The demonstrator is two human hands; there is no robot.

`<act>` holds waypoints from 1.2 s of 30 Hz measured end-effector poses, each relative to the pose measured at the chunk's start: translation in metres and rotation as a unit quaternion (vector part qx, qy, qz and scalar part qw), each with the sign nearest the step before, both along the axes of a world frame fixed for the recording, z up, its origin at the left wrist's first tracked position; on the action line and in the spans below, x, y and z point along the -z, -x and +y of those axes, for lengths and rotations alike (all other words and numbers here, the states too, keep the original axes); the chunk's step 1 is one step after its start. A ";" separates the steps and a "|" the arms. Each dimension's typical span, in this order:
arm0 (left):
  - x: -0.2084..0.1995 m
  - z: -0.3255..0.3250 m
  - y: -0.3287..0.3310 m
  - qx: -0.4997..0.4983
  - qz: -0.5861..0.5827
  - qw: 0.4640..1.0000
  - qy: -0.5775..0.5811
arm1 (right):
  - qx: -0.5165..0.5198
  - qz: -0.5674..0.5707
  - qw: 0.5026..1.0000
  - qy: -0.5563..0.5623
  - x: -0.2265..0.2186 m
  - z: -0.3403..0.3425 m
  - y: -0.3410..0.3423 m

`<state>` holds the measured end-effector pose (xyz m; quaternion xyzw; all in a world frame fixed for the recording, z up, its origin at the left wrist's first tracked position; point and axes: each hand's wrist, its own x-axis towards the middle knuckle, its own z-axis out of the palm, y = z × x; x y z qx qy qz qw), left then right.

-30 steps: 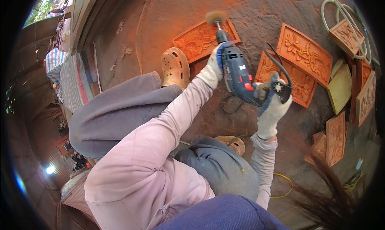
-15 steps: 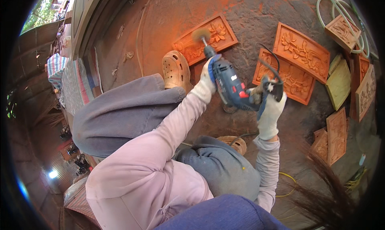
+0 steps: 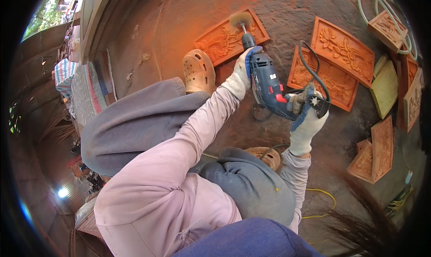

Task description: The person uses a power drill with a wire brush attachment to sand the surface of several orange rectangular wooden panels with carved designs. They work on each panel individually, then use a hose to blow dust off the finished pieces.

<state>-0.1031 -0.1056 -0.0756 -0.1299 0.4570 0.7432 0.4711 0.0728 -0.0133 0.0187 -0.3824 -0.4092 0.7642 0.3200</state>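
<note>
Both my hands, in white work gloves with blue palms, hold a dark blue power drill [image 3: 267, 80]. My left hand [image 3: 242, 68] wraps round its front body just behind the chuck. At the rear, my right hand [image 3: 307, 118] is closed on the handle, beside the black cord. A round brush [image 3: 240, 19], blurred as if spinning, sits on the drill's shaft. It is over the upper right part of a carved wooden panel [image 3: 220, 46] with flower relief, which lies on the ground by my shoe; the brush hides some of the carving.
Two more carved panels [image 3: 343, 50] overlap on the ground at the right. Beyond them are a yellowish board [image 3: 384, 91], a pale hose [image 3: 359, 3] and other carved pieces [image 3: 381, 149]. My brown clog [image 3: 199, 71] stands beside the worked panel. A yellow cord [image 3: 330, 196] lies lower right.
The drill and both hands have shifted to the right. The brush has moved from the panel's middle toward its upper right end. The view has shifted slightly.
</note>
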 end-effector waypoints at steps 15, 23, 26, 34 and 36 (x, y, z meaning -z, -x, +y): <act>-0.017 0.042 -0.044 -0.055 -0.216 0.968 -0.117 | -0.204 -0.068 0.976 -0.040 -0.045 0.108 0.000; -0.017 0.162 -0.022 -0.176 -0.291 0.888 -0.310 | -0.387 -0.107 0.898 -0.179 -0.088 0.240 0.107; -0.016 0.179 0.007 -0.254 -0.221 0.879 -0.338 | -0.459 -0.086 0.867 -0.174 -0.077 0.263 0.166; -0.020 0.197 0.042 -0.325 -0.147 0.844 -0.400 | -0.581 -0.052 0.764 -0.277 -0.095 0.286 0.236; -0.022 0.197 0.040 -0.332 -0.163 0.843 -0.390 | -0.589 -0.074 0.744 -0.308 -0.095 0.284 0.245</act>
